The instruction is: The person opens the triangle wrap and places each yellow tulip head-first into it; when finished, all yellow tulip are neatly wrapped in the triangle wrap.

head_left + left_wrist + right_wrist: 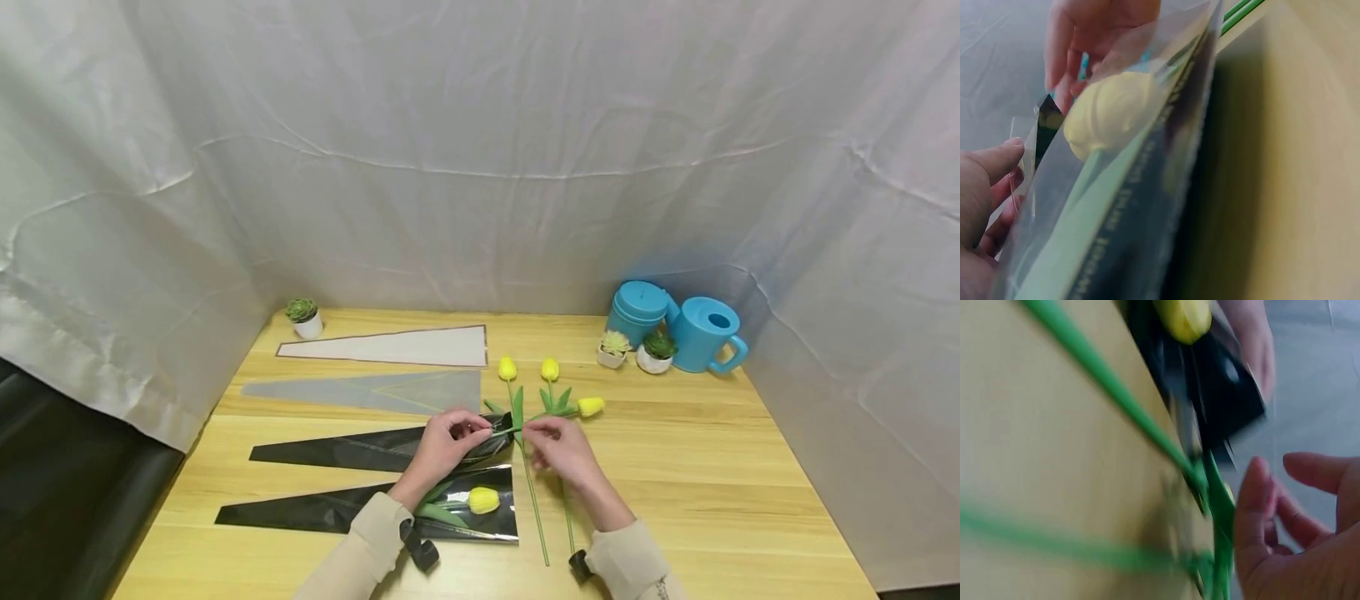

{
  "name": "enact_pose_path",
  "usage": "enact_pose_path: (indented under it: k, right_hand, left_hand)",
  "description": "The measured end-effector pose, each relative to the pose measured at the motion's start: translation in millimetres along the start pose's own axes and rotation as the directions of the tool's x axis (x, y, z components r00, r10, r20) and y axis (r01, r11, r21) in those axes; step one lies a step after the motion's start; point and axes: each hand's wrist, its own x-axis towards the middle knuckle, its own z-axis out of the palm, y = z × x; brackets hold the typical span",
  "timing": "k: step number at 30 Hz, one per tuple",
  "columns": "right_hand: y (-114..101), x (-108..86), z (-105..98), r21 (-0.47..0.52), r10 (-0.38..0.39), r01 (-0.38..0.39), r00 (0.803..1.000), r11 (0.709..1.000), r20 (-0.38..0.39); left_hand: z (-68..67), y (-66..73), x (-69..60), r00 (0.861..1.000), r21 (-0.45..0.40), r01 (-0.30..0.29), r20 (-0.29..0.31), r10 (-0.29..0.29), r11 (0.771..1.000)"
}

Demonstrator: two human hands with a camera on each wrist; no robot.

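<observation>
My left hand (450, 442) pinches the clear film edge at the mouth of a black-and-clear flower sleeve (337, 451). A flared black corner of this sleeve (1235, 394) stands up between the hands. Close to that mouth, my right hand (566, 454) hovers by the tulip stems; its thumb and forefinger tips (1259, 472) look apart in the right wrist view. Three yellow tulips lie loose beside the sleeves: one at left (507, 368), one in the middle (550, 369), one pointing right (590, 407). Nearest me, another sleeve (300, 514) contains a yellow tulip (483, 500).
Further back lie a grey sleeve (322, 390) and a white, dark-edged sleeve (405, 346). A potted succulent (305, 320) stands at the back left. At the back right are a blue lidded container (637, 310), a blue watering can (701, 337) and two small succulents (656, 352).
</observation>
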Motion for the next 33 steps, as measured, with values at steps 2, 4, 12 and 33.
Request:
enact_pose_path:
  k: [2,4,12,33]
  right_hand:
    - [-5,4.2,-17,-0.068,-0.071,0.068,0.996,0.995,-0.049]
    - [-8,11.5,-37,-0.144,-0.152,0.134,0.981,0.98,-0.121]
    - [6,43.8,-101,-0.464,-0.324,0.268,0.945,0.844,-0.045]
    - [33,62.7,-109,-0.551,-0.217,0.297,0.954,0.78,0.208]
  left_hand:
    - [-0.1,-0.2,-0.5,1.0,0.009,0.002,0.009,-0.002,1.0]
    - [-0.4,-0.3,-0.7,1.0,0.012,0.0,0.017,0.0,1.0]
    - [0.7,-1.2,-2.1,1.0,0.014,0.013,0.007,-0.013,1.0]
    - [2.1,28.1,-8.3,0.999,0.017,0.032,-0.021,-0.032,0.999]
